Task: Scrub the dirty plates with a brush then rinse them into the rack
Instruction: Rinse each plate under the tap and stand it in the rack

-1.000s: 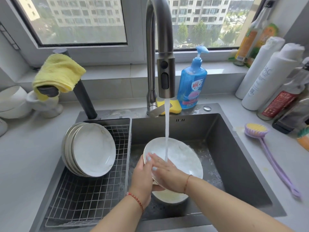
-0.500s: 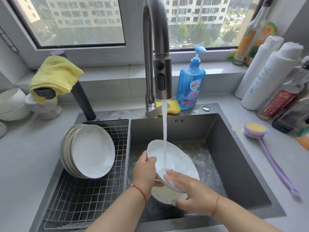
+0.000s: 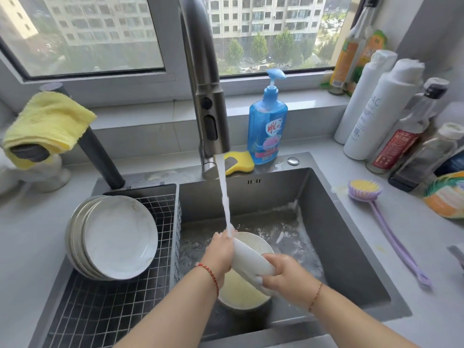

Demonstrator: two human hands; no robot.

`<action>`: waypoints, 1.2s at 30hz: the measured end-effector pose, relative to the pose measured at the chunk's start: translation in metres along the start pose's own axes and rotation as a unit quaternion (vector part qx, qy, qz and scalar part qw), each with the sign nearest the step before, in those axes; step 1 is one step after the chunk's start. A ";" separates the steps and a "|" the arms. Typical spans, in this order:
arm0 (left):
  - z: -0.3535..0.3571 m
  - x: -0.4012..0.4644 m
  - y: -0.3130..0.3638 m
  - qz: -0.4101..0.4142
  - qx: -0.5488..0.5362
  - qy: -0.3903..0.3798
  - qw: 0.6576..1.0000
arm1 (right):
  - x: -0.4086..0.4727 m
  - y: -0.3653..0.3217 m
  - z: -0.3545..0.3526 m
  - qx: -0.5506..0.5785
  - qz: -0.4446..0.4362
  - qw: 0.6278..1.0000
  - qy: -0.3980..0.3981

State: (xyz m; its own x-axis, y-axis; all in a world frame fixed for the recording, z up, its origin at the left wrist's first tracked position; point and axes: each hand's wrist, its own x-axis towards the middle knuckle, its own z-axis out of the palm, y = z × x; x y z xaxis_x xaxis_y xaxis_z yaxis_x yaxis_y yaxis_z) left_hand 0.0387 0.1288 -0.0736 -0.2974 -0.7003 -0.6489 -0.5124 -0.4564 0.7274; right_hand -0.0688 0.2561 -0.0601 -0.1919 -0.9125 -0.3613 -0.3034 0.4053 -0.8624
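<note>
I hold a white plate (image 3: 249, 259) tilted nearly on edge over the sink (image 3: 351, 247), its back facing up. My left hand (image 3: 219, 249) grips its upper rim where the tap's water stream (image 3: 224, 197) lands. My right hand (image 3: 283, 275) grips the lower rim. Beneath it another plate (image 3: 241, 292) with yellowish water lies on the sink floor. Several clean white plates (image 3: 118, 237) lean in the wire rack (image 3: 105, 310) on the left. The purple brush (image 3: 365, 190) lies on the counter to the right.
The faucet (image 3: 208, 101) stands above the sink's middle. A blue soap bottle (image 3: 267, 126) and yellow sponge (image 3: 238, 162) sit behind the sink. Several bottles (image 3: 386, 116) crowd the right counter. A yellow cloth (image 3: 47, 124) hangs at the left.
The plate has turned from face-up under the stream to nearly on edge with its back up. My right hand slid down from the plate's face to its lower rim.
</note>
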 end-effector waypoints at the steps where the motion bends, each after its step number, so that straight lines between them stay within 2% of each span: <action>1: -0.003 0.000 0.002 -0.022 -0.028 0.001 0.999 | 0.001 -0.001 -0.002 0.017 0.008 1.000 -0.009; 4: -0.013 -0.003 0.004 -0.095 -0.080 -0.019 0.992 | 0.003 0.000 -0.007 0.056 0.020 0.998 -0.015; 8: -0.026 0.003 -0.005 -0.128 -0.110 -0.028 0.985 | 0.007 0.003 -0.013 0.134 0.026 0.990 -0.018; 13: -0.037 0.006 -0.018 -0.110 -0.190 -0.021 0.975 | 0.020 0.008 -0.015 0.272 0.032 0.961 -0.023; 21: -0.046 -0.008 -0.024 -0.103 -0.201 -0.006 0.974 | 0.046 0.012 -0.006 0.430 0.047 0.902 -0.008; 24: -0.048 -0.016 -0.023 -0.112 -0.190 0.009 0.975 | 0.056 0.016 0.002 0.523 0.052 0.851 0.023; 28: -0.050 -0.018 -0.024 -0.109 -0.198 0.024 0.974 | 0.060 0.019 0.012 0.622 0.106 0.773 0.064; 32: -0.051 -0.021 -0.025 -0.094 -0.271 0.017 0.958 | 0.065 0.026 0.020 0.693 0.132 0.703 0.086; 36: -0.053 -0.032 -0.012 -0.069 -0.358 0.021 0.931 | 0.065 0.032 0.027 0.726 0.148 0.663 0.111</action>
State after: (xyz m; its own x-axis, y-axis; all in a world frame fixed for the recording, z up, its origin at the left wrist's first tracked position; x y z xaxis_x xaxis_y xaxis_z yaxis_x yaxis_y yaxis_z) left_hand 0.0972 0.1275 -0.0496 -0.2297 -0.6212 -0.7492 0.1281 -0.7824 0.6095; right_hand -0.0663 0.2086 -0.1208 -0.2241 -0.7093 -0.6683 0.9645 -0.0631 -0.2565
